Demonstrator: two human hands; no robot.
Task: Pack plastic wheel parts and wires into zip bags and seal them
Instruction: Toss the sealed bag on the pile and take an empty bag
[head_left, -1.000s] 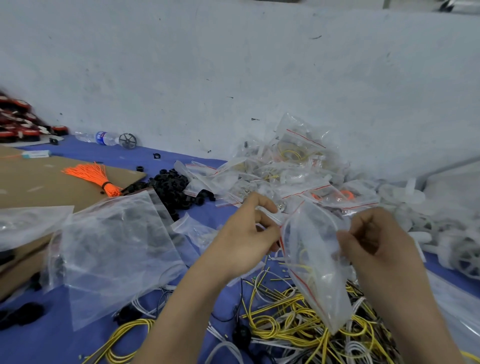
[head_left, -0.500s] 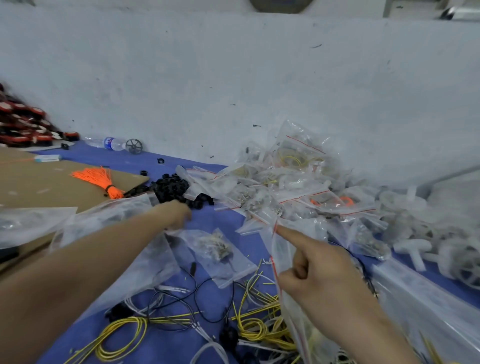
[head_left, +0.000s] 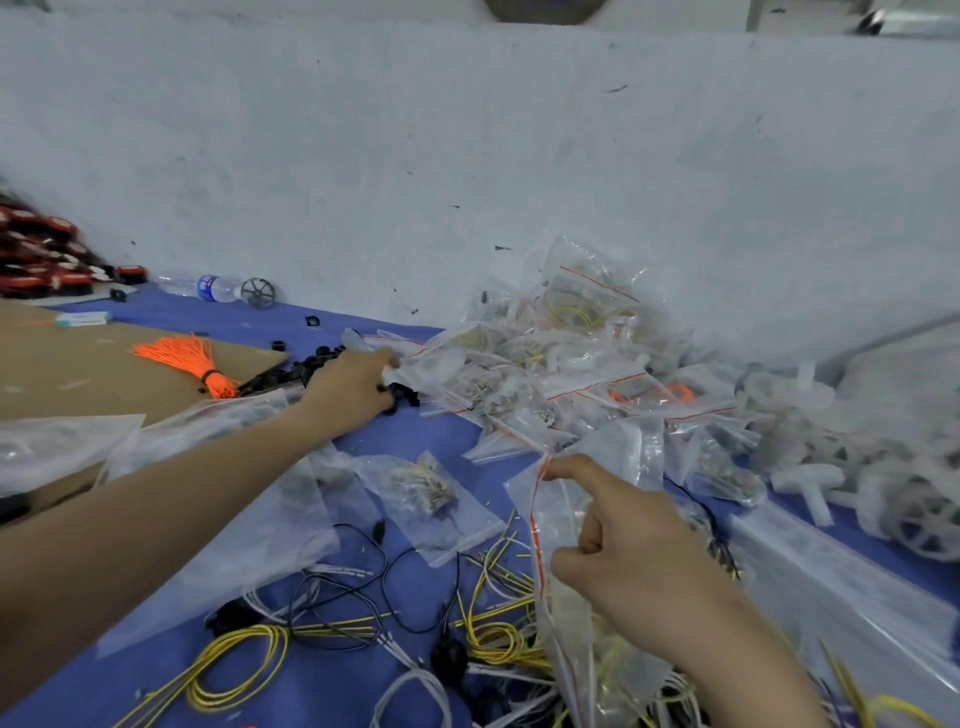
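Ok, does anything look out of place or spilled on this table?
Yes: a water bottle lies on its side against the wall, far left, beside a spoked wheel. A few black parts lie stray beyond their pile.

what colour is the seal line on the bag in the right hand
Red; the head view shows it on the zip bag.

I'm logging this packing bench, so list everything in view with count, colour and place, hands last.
filled zip bags: many, clear with red strips, piled against the wall
held zip bag: one, clear, front right
black parts: one pile, black, centre left
white wheel parts: several, white, far right
wires: many, yellow, black and white, front
orange tassel: one, orange, on the cardboard
cardboard: one, brown, left
water bottle: one, clear, lying by the wall
left hand: one, on the black parts
right hand: one, pinching the held zip bag
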